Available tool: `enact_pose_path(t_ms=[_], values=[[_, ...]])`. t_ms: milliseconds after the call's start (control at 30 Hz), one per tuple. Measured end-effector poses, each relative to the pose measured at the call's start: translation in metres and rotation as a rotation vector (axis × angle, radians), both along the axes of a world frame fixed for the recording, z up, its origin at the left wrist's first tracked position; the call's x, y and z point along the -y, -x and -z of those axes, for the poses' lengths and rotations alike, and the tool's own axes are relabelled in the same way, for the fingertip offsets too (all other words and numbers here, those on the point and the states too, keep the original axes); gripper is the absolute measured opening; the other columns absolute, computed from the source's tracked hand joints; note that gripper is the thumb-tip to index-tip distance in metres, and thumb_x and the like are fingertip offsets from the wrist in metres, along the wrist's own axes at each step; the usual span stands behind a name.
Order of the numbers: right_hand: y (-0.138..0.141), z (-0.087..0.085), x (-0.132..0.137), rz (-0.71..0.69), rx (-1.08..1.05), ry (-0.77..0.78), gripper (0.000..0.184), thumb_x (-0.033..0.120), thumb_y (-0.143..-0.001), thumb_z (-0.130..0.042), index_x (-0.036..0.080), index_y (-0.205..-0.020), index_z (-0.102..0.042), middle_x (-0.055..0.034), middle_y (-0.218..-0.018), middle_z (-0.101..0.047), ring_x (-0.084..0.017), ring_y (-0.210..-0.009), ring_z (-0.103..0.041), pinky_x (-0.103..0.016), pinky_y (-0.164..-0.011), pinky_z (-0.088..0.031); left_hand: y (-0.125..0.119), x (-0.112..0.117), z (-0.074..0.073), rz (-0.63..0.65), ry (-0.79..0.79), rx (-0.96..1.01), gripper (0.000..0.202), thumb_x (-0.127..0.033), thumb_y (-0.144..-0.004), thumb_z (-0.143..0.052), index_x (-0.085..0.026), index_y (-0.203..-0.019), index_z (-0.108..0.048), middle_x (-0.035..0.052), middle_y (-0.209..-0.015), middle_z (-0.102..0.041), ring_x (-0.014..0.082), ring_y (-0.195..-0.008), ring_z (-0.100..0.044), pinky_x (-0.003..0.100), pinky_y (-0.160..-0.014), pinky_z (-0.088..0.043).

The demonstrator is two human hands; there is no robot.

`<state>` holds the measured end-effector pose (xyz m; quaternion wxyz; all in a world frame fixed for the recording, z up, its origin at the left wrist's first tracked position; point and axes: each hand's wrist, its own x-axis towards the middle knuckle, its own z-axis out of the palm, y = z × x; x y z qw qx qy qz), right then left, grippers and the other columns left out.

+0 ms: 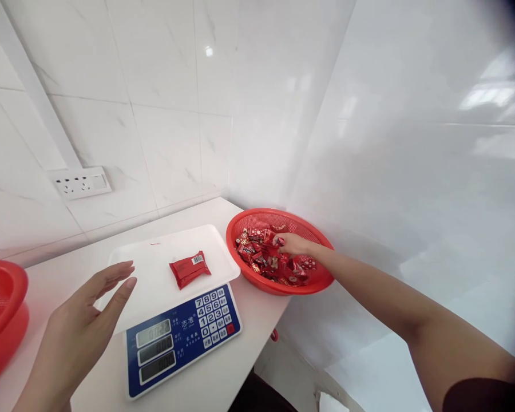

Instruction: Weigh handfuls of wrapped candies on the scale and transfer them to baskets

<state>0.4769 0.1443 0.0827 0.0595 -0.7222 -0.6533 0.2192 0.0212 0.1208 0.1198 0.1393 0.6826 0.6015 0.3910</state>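
Note:
Above the left edge of the scale's white tray [152, 274] hovers my left hand [83, 312], open, its thumb apart from the fingers and nothing between them. One red wrapped packet [190, 269] with a barcode lies on the tray. To the right, my right hand [295, 244] reaches into a red perforated basket [278, 216]. Its fingertips are closed on a small red-wrapped sweet [278, 241], partly hidden by the fingers. Several other red-wrapped sweets [257, 257] lie loose beneath it. The blue scale panel [184, 340] faces me, with keys and three displays.
Part of a second red basket [4, 320] stands at the left edge of the white table [197, 380]. Tiled wall [167, 131] rises behind, carrying a socket panel [82, 182]. A glossy wall [412, 160] closes off the right, and the table's front right edge drops to the floor.

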Motion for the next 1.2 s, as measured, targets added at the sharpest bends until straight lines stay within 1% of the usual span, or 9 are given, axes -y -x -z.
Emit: enact_pose_path(t_ms=[167, 300, 433, 600, 700, 800, 1000, 1100, 1200], values=[[-0.005, -0.013, -0.008, 0.212, -0.391, -0.106, 0.024, 0.015, -0.07, -0.056, 0.021, -0.093, -0.055, -0.0009, -0.089, -0.063, -0.013, -0.071, -0.06, -0.022, -0.058, -0.052, -0.004, 0.004, -0.005, -0.019, 0.11, -0.049, 0.05, -0.068, -0.072, -0.046, -0.034, -0.106, -0.061, -0.004, -0.114, -0.066, 0.0249, -0.105, -0.061, 0.032, -0.066, -0.055], [-0.002, -0.022, -0.017, 0.257, -0.426, -0.19, 0.029, 0.016, -0.071, -0.055, 0.021, -0.1, -0.054, -0.0009, -0.084, -0.063, -0.012, -0.069, -0.059, -0.022, -0.06, -0.052, -0.006, 0.007, -0.005, -0.007, 0.083, -0.042, 0.05, -0.066, -0.073, -0.045, -0.032, -0.105, -0.062, -0.0013, -0.113, -0.067, 0.0252, -0.102, -0.062, 0.031, -0.064, -0.053], [0.002, -0.025, -0.015, 0.093, -0.338, 0.004, 0.044, 0.026, -0.069, -0.063, 0.02, -0.112, -0.055, -0.0071, -0.109, -0.06, -0.018, -0.082, -0.062, -0.026, -0.063, -0.053, -0.004, 0.007, -0.003, -0.01, 0.038, -0.029, 0.049, -0.065, -0.074, -0.046, -0.033, -0.108, -0.061, -0.0003, -0.112, -0.067, 0.0242, -0.1, -0.063, 0.028, -0.061, -0.052], [0.024, 0.002, -0.003, -0.181, 0.015, 0.26, 0.095, 0.037, -0.05, -0.08, 0.025, -0.137, -0.043, -0.0117, -0.14, -0.04, -0.033, -0.117, -0.048, -0.035, -0.087, -0.045, -0.003, 0.008, -0.005, 0.004, 0.044, -0.036, 0.047, -0.062, -0.075, -0.047, -0.031, -0.108, -0.062, 0.0011, -0.114, -0.067, 0.0236, -0.099, -0.063, 0.026, -0.061, -0.051], [0.035, 0.015, -0.003, -0.172, 0.072, 0.157, 0.063, 0.032, -0.058, -0.075, 0.022, -0.118, -0.06, -0.0104, -0.12, -0.058, -0.031, -0.104, -0.056, -0.034, -0.083, -0.045, -0.003, 0.009, -0.006, 0.016, 0.052, -0.048, 0.047, -0.06, -0.075, -0.047, -0.03, -0.108, -0.062, 0.0015, -0.114, -0.067, 0.0231, -0.099, -0.063, 0.026, -0.061, -0.051], [0.033, 0.009, -0.005, -0.136, 0.027, 0.05, 0.021, 0.022, -0.068, -0.063, 0.018, -0.089, -0.067, -0.0058, -0.089, -0.066, -0.023, -0.081, -0.061, -0.029, -0.071, -0.046, -0.001, 0.009, -0.006, 0.021, 0.054, -0.048, 0.046, -0.06, -0.076, -0.047, -0.031, -0.108, -0.061, 0.0005, -0.115, -0.067, 0.0226, -0.1, -0.063, 0.026, -0.063, -0.051], [0.027, -0.033, -0.004, -0.007, -0.187, -0.106, 0.016, 0.031, -0.078, -0.053, 0.019, -0.087, -0.059, -0.0003, -0.074, -0.063, -0.011, -0.057, -0.055, -0.022, -0.051, -0.042, -0.002, 0.009, -0.006, 0.023, 0.07, -0.033, 0.045, -0.06, -0.076, -0.047, -0.031, -0.108, -0.06, 0.0, -0.112, -0.067, 0.0223, -0.101, -0.063, 0.027, -0.064, -0.051], [0.052, -0.048, -0.012, 0.064, -0.501, -0.217, 0.02, 0.035, -0.076, -0.059, 0.018, -0.086, -0.059, -0.0013, -0.077, -0.065, -0.012, -0.061, -0.057, -0.021, -0.051, -0.043, -0.006, 0.008, -0.005, 0.045, 0.056, -0.027, 0.045, -0.058, -0.077, -0.047, -0.028, -0.108, -0.06, 0.0022, -0.11, -0.068, 0.0227, -0.099, -0.063, 0.028, -0.067, -0.051], [0.097, -0.056, -0.025, -0.039, -0.66, -0.2, 0.02, 0.034, -0.073, -0.066, 0.018, -0.085, -0.061, -0.0027, -0.081, -0.066, -0.012, -0.065, -0.058, -0.021, -0.056, -0.046, -0.008, 0.008, -0.002, 0.078, 0.053, -0.039, 0.045, -0.056, -0.08, -0.046, -0.027, -0.112, -0.058, 0.0023, -0.113, -0.067, 0.022, -0.101, -0.062, 0.03, -0.072, -0.051]])
